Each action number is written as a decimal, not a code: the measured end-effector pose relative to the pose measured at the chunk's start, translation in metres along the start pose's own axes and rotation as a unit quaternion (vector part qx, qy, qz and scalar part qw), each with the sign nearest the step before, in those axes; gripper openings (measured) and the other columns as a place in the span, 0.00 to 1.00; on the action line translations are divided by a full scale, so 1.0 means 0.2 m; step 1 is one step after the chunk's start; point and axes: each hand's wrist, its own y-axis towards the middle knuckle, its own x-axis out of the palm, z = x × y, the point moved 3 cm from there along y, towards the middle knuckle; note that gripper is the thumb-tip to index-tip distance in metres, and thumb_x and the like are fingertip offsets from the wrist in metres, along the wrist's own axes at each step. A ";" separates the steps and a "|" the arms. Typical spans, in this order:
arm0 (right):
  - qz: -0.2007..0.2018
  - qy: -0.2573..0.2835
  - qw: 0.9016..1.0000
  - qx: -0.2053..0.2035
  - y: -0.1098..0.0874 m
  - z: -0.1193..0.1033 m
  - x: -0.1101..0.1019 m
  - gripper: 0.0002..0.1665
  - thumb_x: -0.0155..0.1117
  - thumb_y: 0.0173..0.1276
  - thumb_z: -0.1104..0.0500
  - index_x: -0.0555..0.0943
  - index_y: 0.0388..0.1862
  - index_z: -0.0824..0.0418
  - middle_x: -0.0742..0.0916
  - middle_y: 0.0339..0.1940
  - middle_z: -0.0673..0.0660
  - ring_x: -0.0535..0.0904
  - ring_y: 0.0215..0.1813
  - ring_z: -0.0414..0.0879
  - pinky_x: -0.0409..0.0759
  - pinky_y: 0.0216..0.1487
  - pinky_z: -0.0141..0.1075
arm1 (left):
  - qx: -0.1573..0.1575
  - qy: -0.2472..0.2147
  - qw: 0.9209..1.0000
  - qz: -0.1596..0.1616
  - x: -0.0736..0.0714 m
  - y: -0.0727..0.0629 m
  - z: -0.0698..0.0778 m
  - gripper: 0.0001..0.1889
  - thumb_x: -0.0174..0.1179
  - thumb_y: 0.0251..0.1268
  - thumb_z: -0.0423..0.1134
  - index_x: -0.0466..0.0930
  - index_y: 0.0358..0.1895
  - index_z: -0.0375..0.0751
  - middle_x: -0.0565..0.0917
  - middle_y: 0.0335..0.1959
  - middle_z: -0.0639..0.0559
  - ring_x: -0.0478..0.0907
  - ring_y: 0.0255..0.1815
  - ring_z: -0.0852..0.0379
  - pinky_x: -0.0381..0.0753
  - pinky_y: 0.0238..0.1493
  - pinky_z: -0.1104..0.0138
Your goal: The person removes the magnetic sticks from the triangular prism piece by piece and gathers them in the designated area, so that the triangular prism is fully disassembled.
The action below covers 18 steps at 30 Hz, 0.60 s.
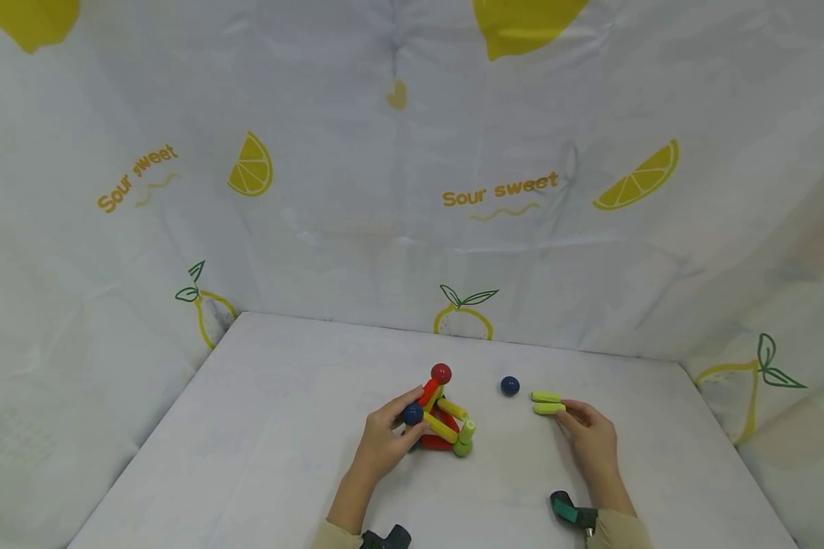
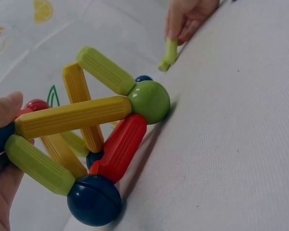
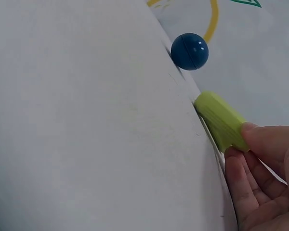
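Observation:
A frame of magnetic rods and balls [image 2: 72,115] stands on the table in front of my left hand [image 1: 378,442]. That hand grips it at an upper corner, fingers and thumb around a blue ball [image 1: 413,414]. A red ball [image 1: 441,373] tops the far side, and a short light-green rod [image 2: 106,70] sticks out from a green ball [image 2: 151,102]. To the right, my right hand [image 1: 593,442] pinches a light-green rod [image 1: 549,409] by its end between thumb and fingers. A second light-green rod [image 1: 545,396] lies close alongside it.
One loose blue ball [image 1: 510,386] sits on the white table [image 1: 281,427] between the frame and the green rods, slightly farther back. Behind the table hangs a white cloth [image 1: 357,206] printed with lemons, with more of it at both sides.

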 end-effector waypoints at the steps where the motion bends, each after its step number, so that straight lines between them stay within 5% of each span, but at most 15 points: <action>1: 0.004 -0.004 1.000 0.001 0.00 0.00 0.00 0.20 0.61 0.67 0.55 0.78 0.54 0.65 0.84 0.52 0.66 0.72 0.38 0.21 0.69 0.35 0.12 | 0.000 0.001 1.000 0.001 0.00 0.00 0.00 0.26 0.67 0.51 0.26 0.74 0.57 0.28 0.78 0.57 0.33 0.77 0.57 0.38 0.82 0.47 0.57; 8: 0.023 -0.035 0.999 0.001 0.00 -0.01 0.01 0.19 0.60 0.67 0.57 0.78 0.55 0.64 0.84 0.51 0.65 0.79 0.52 0.53 0.67 0.34 0.13 | -0.001 0.000 1.000 -0.002 0.00 0.01 0.01 0.26 0.67 0.51 0.26 0.74 0.57 0.27 0.77 0.57 0.32 0.77 0.57 0.39 0.82 0.48 0.57; 18: 0.034 -0.019 0.999 -0.007 -0.02 -0.01 0.02 0.22 0.60 0.67 0.57 0.76 0.58 0.65 0.82 0.55 0.66 0.78 0.56 0.56 0.66 0.37 0.11 | -0.002 -0.010 1.000 -0.003 -0.01 0.00 0.02 0.26 0.67 0.51 0.25 0.74 0.57 0.26 0.77 0.57 0.31 0.76 0.57 0.37 0.81 0.48 0.55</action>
